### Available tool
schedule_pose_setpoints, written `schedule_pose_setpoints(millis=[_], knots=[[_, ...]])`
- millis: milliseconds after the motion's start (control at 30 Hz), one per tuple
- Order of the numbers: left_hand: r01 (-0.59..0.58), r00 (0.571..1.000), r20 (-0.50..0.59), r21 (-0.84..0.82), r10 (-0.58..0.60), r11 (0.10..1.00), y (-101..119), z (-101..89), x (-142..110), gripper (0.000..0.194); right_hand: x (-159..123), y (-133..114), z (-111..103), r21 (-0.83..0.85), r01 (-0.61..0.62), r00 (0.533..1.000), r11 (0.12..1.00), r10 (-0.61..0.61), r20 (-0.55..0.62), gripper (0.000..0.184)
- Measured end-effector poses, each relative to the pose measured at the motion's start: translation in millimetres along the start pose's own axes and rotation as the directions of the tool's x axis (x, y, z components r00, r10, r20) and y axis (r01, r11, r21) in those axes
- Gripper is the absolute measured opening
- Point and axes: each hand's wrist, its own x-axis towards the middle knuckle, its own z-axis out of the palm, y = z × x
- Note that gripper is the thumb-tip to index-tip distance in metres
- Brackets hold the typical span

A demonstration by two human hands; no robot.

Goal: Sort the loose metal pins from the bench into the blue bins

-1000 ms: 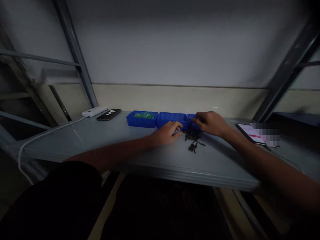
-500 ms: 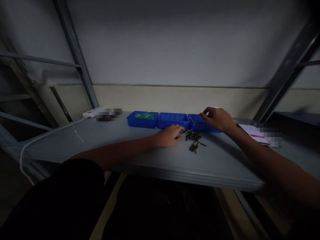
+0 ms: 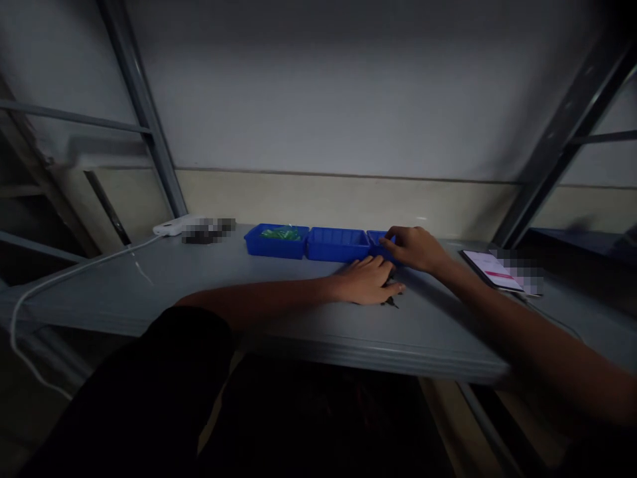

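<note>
My left hand (image 3: pixel 371 280) lies over a pile of small dark screw-like pieces (image 3: pixel 391 302), its fingers stretched out and its thumb apart. Most of the pile is hidden under that hand. Just behind it, my right hand (image 3: pixel 418 249) is at the right blue bin (image 3: pixel 376 251), thumb and forefinger pinched at the rim. Whatever that pinch holds is too small to make out. The middle blue bin (image 3: pixel 333 252) stands directly left of the right one. Green plastic (image 3: pixel 281 233) fills part of the left blue bin (image 3: pixel 275 248).
On the right of the grey table (image 3: pixel 308 332) lies a phone (image 3: pixel 492 271) with a lit screen. A white device (image 3: pixel 172 227) with a white cable (image 3: pixel 94 257) sits at the far left beside a blurred-out dark item. Metal posts and a wall stand behind.
My left hand has moved right, from beside the pile to on top of it. My right hand drew back from the right bin, then returned to it with fingers pinched.
</note>
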Motion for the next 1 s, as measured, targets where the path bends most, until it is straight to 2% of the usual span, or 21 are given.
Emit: schedule_pose_setpoints(millis=[167,333,433,567,767,900,1000], knots=[[-0.052,0.998,-0.035,-0.003,0.052,0.999,3.0,-5.7,3.8,0.062,0.9,1.1,1.8,0.006,0.008,1.000,1.000,-0.008,-0.005,0.037],[-0.057,0.989,0.136,-0.029,0.061,0.998,7.8,0.7,12.7,0.070,1.3,1.1,1.4,0.012,0.029,1.000,1.000,-0.029,-0.001,0.038],[-0.037,0.981,0.190,-0.028,0.042,0.999,5.6,5.0,13.2,0.071,1.0,0.1,1.3,0.013,0.050,0.999,0.999,-0.051,0.011,0.038],[-0.016,0.978,0.206,-0.015,0.018,1.000,0.1,2.4,4.6,0.074,1.3,0.8,2.5,0.032,0.060,0.998,0.998,-0.061,0.029,0.037],[0.009,0.972,0.236,-0.013,-0.006,1.000,-7.8,-15.8,-21.2,0.064,0.9,2.4,4.2,0.034,0.053,0.998,0.998,-0.054,0.024,0.039],[0.057,0.981,0.187,-0.031,-0.051,0.998,-16.3,-19.8,-34.7,0.056,0.2,1.5,3.7,0.046,0.055,0.998,0.997,-0.056,0.024,0.037],[0.077,0.990,0.119,-0.033,-0.072,0.996,-20.0,-14.9,-32.7,0.052,0.6,1.4,4.0,0.037,0.053,0.998,0.998,-0.054,0.031,0.037]])
